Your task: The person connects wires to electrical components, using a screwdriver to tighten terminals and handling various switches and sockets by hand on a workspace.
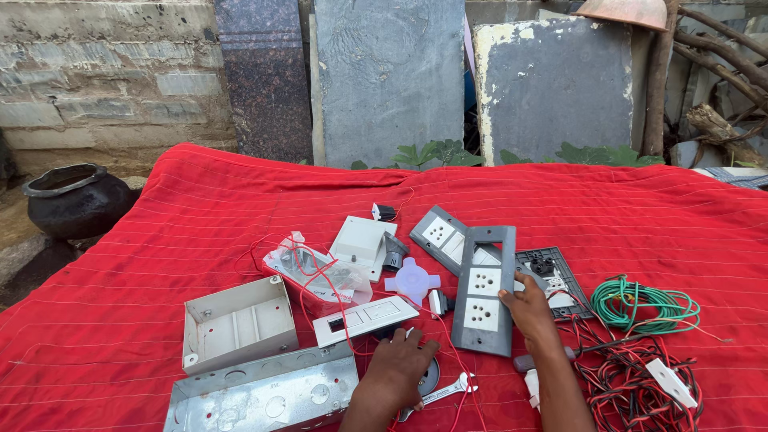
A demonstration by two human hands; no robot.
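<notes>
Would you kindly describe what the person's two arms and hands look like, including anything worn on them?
Both forearms enter from the bottom edge and are bare: no sleeves, gloves, watch or bangles show. The left hand and right hand carry no rings that I can make out. The fingers are slim, the nails short. The arms above the forearms are out of frame.

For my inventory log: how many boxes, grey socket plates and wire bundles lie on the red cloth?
Boxes: 2 (white plastic box, galvanised metal box)
Grey socket plates: 3 (long, tilted, dark)
Wire bundles: 2 (green coil, red-black tangle)
Total: 7
</notes>
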